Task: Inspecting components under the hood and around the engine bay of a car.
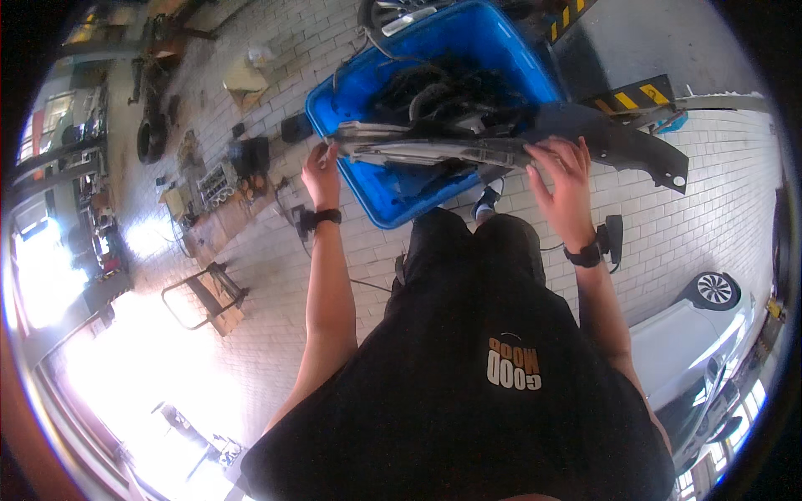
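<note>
A long, narrow car trim piece [434,152], grey and black with a ribbed edge, lies level across the top of a blue plastic bin [376,200]. At its left end the fingers of my left hand [322,175] are closed round the tip. My right hand [564,177] grips it near the right end, thumb underneath and fingers over the top edge. A broad dark panel [610,138] with a hole at its tip reaches out to the right behind my right hand; whether it joins the trim piece I cannot tell. Tangled black parts [447,88] fill the bin behind.
A small cart with a metal handle [205,301] stands on the tiled floor at left. Loose parts and a tire [152,138] lie farther left. A white car [693,334] is parked at right. Black-and-yellow striped lift parts [639,96] are beyond the bin, and a wheel [397,12] behind it.
</note>
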Available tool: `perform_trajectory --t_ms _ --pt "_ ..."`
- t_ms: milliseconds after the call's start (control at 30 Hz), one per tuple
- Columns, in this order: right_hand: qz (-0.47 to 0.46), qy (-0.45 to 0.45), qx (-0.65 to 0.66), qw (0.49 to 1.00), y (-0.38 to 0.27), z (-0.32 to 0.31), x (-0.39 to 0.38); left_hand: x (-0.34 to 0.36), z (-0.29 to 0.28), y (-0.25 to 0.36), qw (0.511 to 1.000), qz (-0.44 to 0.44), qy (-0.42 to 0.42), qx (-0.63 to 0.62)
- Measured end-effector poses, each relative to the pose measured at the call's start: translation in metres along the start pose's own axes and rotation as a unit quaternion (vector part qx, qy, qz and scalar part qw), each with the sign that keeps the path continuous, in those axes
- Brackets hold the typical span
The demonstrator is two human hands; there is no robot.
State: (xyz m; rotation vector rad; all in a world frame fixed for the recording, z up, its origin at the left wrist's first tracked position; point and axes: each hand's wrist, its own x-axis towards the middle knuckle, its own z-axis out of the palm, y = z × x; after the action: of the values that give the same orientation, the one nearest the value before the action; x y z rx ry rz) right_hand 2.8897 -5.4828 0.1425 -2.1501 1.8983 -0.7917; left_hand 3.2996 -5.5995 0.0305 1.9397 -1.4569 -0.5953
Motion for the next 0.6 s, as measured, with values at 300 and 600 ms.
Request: perform_trajectory --t_ms 300,600 --pt "0.015 -0.107 0.027 0.994 -0.027 -0.023 -0.034 0.027 0.013 -0.011 0.996 0.076 0.036 0.011" --pt "0.039 -0.056 -0.005 0.998 -0.048 -0.018 -0.059 0.019 0.01 -0.016 0.994 0.103 0.046 -0.003"
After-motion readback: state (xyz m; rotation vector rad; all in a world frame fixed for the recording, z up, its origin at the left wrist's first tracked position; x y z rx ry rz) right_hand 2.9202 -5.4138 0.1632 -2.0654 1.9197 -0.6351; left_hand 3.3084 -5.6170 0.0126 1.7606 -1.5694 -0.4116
